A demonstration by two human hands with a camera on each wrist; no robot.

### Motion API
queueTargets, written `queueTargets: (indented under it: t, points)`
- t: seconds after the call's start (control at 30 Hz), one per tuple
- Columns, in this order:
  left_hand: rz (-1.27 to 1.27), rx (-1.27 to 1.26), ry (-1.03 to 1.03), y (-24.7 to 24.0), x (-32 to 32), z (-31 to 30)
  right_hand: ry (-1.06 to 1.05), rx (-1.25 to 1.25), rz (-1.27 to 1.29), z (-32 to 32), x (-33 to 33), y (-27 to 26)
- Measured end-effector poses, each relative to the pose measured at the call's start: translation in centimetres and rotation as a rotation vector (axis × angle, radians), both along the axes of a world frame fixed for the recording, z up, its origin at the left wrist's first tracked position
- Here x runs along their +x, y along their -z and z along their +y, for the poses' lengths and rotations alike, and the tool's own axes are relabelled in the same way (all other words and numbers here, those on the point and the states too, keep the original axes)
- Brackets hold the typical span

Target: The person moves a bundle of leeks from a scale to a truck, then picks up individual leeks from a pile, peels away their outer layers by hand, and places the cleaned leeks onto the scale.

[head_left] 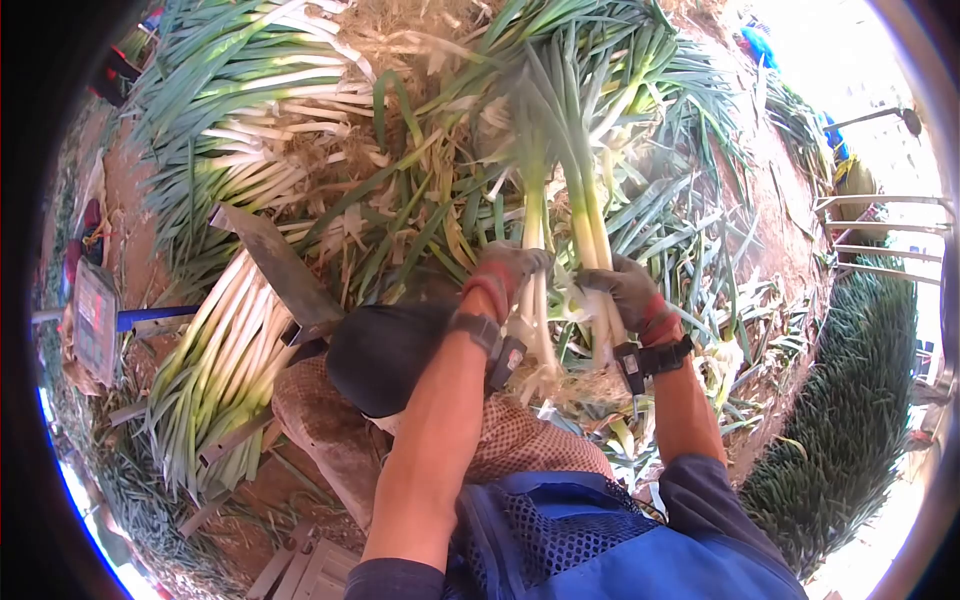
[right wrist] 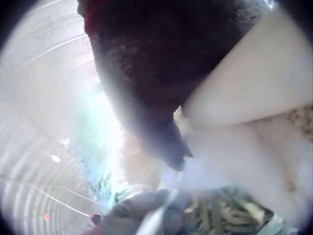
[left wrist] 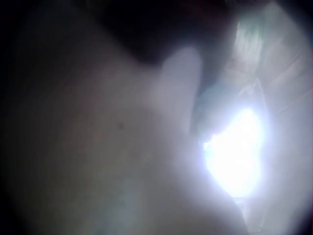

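In the head view my left hand (head_left: 508, 272), in a grey glove with a red cuff, grips green onions (head_left: 534, 215) by their pale stems. Beside it my right hand (head_left: 628, 290), gloved the same way, holds a second set of green onions (head_left: 586, 222). Both sets point leaves away from me, with roots low near my knees. The right wrist view has the dark glove (right wrist: 146, 63) against thick white stems (right wrist: 254, 73), and the other glove (right wrist: 146, 210) below. Blur and glare hide the work in the left wrist view.
A large pile of green onions (head_left: 270, 120) lies at the upper left, and a bundle (head_left: 225, 350) sits in a metal frame by my leg. An angled metal plate (head_left: 275, 265) juts up beside my knee. Stripped leaves (head_left: 420, 200) cover the ground ahead.
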State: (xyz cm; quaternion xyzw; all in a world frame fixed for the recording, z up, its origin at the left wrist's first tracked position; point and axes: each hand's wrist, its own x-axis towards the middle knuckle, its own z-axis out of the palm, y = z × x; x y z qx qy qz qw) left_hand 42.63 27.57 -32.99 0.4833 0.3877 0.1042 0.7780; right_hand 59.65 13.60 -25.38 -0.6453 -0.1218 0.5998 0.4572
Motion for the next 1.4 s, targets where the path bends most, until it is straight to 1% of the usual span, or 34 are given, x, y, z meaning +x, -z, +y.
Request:
queueTargets:
  t: [0.03,0.07,0.13,0.17,0.23,0.27,0.3,0.37,0.4,0.47,0.5,0.57,0.6,0.7,0.73,0.77,0.83,0.87,0.93,1.03,1.07,1.17,1.2,1.23,1.3,1.33,1.37,1.4]
  points:
    - [-0.002,-0.135,-0.035,-1.5,0.2,-0.2,0.022,0.043,0.060,0.3,-0.8,0.0]
    - [0.012,-0.129,0.017,-2.9,0.4,-0.4,0.043,0.088,0.119,0.7,-1.7,0.1]
    - [-0.036,-0.163,-0.006,-4.5,0.5,-0.7,0.080,0.138,0.258,1.2,-2.7,-0.2]
    - [-0.059,-0.183,-0.017,-5.0,0.5,-0.8,0.035,0.160,0.173,1.3,-3.2,-0.3]
    - [-0.035,-0.135,0.065,-5.3,0.0,-0.5,-0.059,0.209,0.000,1.4,-3.9,-0.5]
    - [-0.001,-0.108,0.091,-5.6,0.0,-0.6,-0.082,0.159,0.015,1.3,-3.8,-0.7]
    - [0.031,-0.080,0.116,-5.7,0.0,-0.6,-0.057,0.195,0.024,1.3,-4.0,-1.1]
    - [0.016,-0.066,0.138,-4.1,0.2,-0.5,-0.013,0.267,0.043,1.6,-4.8,-1.9]
    - [0.010,-0.062,0.150,-4.6,0.1,-0.5,0.007,0.241,0.099,1.4,-4.9,-1.5]
    - [-0.008,0.073,0.215,-5.9,-0.3,-0.8,0.050,0.194,0.204,1.0,-4.6,-0.7]
    - [-0.018,0.146,0.243,-6.8,-0.4,-0.7,0.073,0.191,0.225,0.9,-4.6,-1.2]
    - [-0.007,0.121,0.250,-5.7,-0.3,-0.1,0.113,0.183,0.271,0.6,-4.7,-2.2]
    - [0.000,0.107,0.256,-5.8,-0.3,0.0,0.097,0.183,0.271,0.4,-4.6,-2.9]
    - [-0.304,-0.269,-0.022,-6.3,0.3,-0.8,-0.035,0.120,0.231,-0.7,-5.0,-5.8]
    - [-0.325,-0.264,0.052,-6.7,0.5,0.1,-0.068,0.141,0.222,-1.4,-5.7,-6.6]
    - [-0.465,-0.469,-0.064,-7.1,0.6,-0.2,-0.129,0.107,0.222,-1.9,-6.4,-7.6]
    - [-0.619,-0.582,-0.110,-6.8,0.2,-0.3,-0.183,0.145,0.244,-2.6,-8.2,-9.6]
    - [-0.600,-0.556,-0.118,-6.7,-0.2,-0.5,-0.170,0.162,0.251,-2.9,-8.6,-9.5]
    - [-0.562,-0.484,-0.135,-8.4,-1.4,-0.9,-0.256,0.177,0.185,-2.6,-8.8,-10.7]
    - [-0.691,-0.460,-0.219,-12.2,-3.9,-1.7,-0.358,0.182,0.107,-2.7,-9.1,-13.7]
    - [-0.788,-0.454,-0.270,-13.5,-4.4,-2.1,-0.390,0.183,0.083,-2.6,-9.3,-14.2]
    - [-0.854,-0.515,-0.341,-13.1,-5.5,-2.2,-0.423,0.286,0.083,-2.3,-9.8,-13.9]
    - [-0.853,-0.458,-0.328,-12.3,-5.8,-2.1,-0.465,0.284,0.127,-1.9,-10.4,-14.0]
    - [-0.870,-0.457,-0.280,-14.7,-6.4,-2.7,-0.510,0.291,0.135,-1.8,-10.8,-13.3]
    - [-0.937,-0.463,-0.289,-14.0,-6.8,-2.4,-0.606,0.309,0.145,-0.9,-10.9,-10.7]
    - [-0.913,-0.422,-0.302,-13.0,-7.2,-1.7,-0.667,0.324,0.133,-0.4,-10.7,-10.4]
    - [-0.889,-0.382,-0.316,-11.7,-7.9,-0.8,-0.636,0.349,0.194,-0.3,-10.8,-10.4]
    - [-0.863,-0.343,-0.330,-11.9,-8.1,-0.2,-0.603,0.372,0.254,-0.2,-11.1,-10.4]
